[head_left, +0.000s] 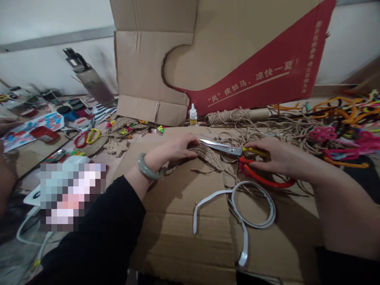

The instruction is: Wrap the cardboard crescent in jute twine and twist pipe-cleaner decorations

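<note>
A curved piece of braided twine is touched by the fingers of the left hand; whether it is pinched or only pressed down cannot be told. The twine piece is laid on a cardboard sheet, under those fingers and out to their right. The fingers of the right hand are closed around the red and yellow handles of a pair of scissors, whose blades are pointed across the twine piece, toward the left fingers. A white strip, partly wound into a ring, is seen on the near side of the right fingers. Beyond the left fingers, a small glue bottle is stood upright, and a roll of twine is placed to its right. Loose twine is heaped just beyond the right fingers, and coloured pipe cleaners are piled to their right.
</note>
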`<action>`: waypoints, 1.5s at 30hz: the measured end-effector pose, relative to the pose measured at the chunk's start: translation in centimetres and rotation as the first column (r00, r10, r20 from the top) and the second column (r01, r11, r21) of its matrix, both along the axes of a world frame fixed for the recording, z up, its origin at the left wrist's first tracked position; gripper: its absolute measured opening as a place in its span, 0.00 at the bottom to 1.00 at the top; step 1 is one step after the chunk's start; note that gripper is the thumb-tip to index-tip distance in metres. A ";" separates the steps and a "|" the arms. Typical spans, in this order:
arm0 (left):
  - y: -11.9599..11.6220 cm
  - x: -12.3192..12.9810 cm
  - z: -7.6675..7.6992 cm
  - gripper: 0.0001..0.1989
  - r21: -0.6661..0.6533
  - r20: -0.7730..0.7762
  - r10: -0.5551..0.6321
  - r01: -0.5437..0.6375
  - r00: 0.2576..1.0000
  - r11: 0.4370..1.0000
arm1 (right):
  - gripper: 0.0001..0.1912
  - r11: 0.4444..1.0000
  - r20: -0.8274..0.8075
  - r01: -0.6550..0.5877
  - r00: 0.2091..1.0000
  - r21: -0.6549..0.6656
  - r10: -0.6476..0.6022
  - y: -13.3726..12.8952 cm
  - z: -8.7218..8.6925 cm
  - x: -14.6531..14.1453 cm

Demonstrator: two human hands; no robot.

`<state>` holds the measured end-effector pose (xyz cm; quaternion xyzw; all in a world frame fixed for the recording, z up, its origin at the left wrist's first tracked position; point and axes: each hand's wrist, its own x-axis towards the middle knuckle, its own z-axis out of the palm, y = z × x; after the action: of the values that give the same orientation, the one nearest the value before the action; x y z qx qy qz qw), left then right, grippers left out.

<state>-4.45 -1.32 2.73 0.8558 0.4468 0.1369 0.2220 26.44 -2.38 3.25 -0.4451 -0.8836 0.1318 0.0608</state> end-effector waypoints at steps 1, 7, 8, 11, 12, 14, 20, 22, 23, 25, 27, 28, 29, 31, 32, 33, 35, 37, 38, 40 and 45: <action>0.0 0.0 0.0 0.11 0.006 -0.006 -0.005 0.005 1.000 1.000 | 0.20 1.000 0.008 0.013 1.000 0.015 -0.013 0.1 -0.2 0.0; 0.0 0.0 0.0 0.11 0.014 -0.016 0.024 -0.023 1.000 1.000 | 0.24 0.987 0.057 0.126 0.990 0.100 -0.132 0.7 -1.2 -0.1; 0.0 0.0 0.0 0.11 0.013 -0.011 0.023 -0.023 1.000 1.000 | 0.24 0.985 0.067 0.129 0.988 0.112 -0.137 0.8 -1.2 -0.1; 0.0 0.0 -0.1 0.11 0.021 -0.019 0.018 -0.018 1.000 1.000 | 0.24 0.988 0.092 0.104 0.989 0.115 -0.114 0.8 -1.4 -0.1; 0.1 -0.1 -0.2 0.12 0.017 -0.022 0.018 -0.018 1.000 1.000 | 0.22 0.989 0.097 0.104 0.989 0.105 -0.114 0.7 -1.4 -0.1; 0.2 -0.1 -0.2 0.13 -0.005 -0.008 0.018 -0.018 1.000 1.000 | 0.20 0.982 0.095 0.163 0.980 0.098 -0.172 0.6 -1.4 -0.2; 0.5 -0.3 -1.0 0.14 -0.007 0.168 0.059 -0.059 0.984 0.998 | 0.16 0.895 -0.162 0.394 0.917 0.208 -0.366 0.1 -0.8 -0.7; 0.6 -0.3 -1.5 0.13 0.007 0.221 0.080 -0.084 0.972 0.996 | 0.16 0.884 -0.246 0.413 0.900 0.220 -0.360 -0.1 -0.7 -0.9; 0.7 -0.2 -1.7 0.12 0.009 0.240 0.090 -0.094 0.967 0.995 | 0.15 0.872 -0.276 0.437 0.885 0.220 -0.374 -0.2 -0.6 -1.0; 0.9 0.0 -2.2 0.10 0.001 0.276 0.118 -0.123 0.954 0.992 | 0.15 0.834 -0.302 0.508 0.847 0.216 -0.438 -0.1 -0.6 -1.0; 1.1 0.2 -2.4 0.10 -0.013 0.298 0.164 -0.168 0.940 0.986 | 0.15 0.796 -0.290 0.564 0.816 0.218 -0.499 0.1 -0.7 -0.7; 1.2 0.4 -2.5 0.10 -0.023 0.293 0.193 -0.194 0.936 0.981 | 0.16 0.782 -0.278 0.582 0.806 0.220 -0.522 0.3 -0.7 -0.5; 1.2 0.5 -2.5 0.10 -0.032 0.281 0.223 -0.223 0.933 0.974 | 0.17 0.774 -0.263 0.592 0.801 0.224 -0.537 0.5 -0.8 -0.2; 1.3 0.7 -2.4 0.10 -0.045 0.247 0.267 -0.264 0.932 0.963 | 0.17 0.732 -0.237 0.628 0.778 0.264 -0.582 1.1 -1.0 0.6; 1.3 0.7 -2.3 0.10 -0.051 0.233 0.278 -0.274 0.932 0.960 | 0.16 0.695 -0.224 0.648 0.761 0.311 -0.609 1.5 -1.0 1.1; 1.3 0.8 -2.3 0.11 -0.056 0.223 0.281 -0.276 0.933 0.960 | 0.16 0.647 -0.214 0.666 0.739 0.371 -0.639 1.8 -1.1 1.7; 1.2 0.7 -2.3 0.11 -0.060 0.217 0.268 -0.261 0.939 0.964 | 0.17 0.552 -0.206 0.671 0.708 0.495 -0.675 2.4 -1.3 3.3; 1.2 0.7 -2.4 0.12 -0.046 0.213 0.248 -0.243 0.945 0.969 | 0.19 0.502 -0.208 0.667 0.692 0.551 -0.691 2.8 -1.5 5.1; 1.2 0.6 -2.5 0.12 -0.033 0.208 0.242 -0.241 0.948 0.970 | 0.19 0.500 -0.200 0.666 0.689 0.553 -0.697 2.9 -1.7 5.9; 1.2 0.6 -2.5 0.11 -0.013 0.195 0.238 -0.241 0.951 0.971 | 0.20 0.510 -0.155 0.687 0.661 0.518 -0.734 3.0 -2.3 7.4; 1.2 0.6 -2.6 0.11 -0.029 0.198 0.237 -0.236 0.951 0.971 | 0.25 0.539 -0.010 0.757 0.584 0.368 -0.812 3.3 -3.0 8.7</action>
<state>-3.84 -0.15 0.17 0.7775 0.5218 0.2466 0.2498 35.13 0.92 0.23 -0.7860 -0.5993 -0.0977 0.1160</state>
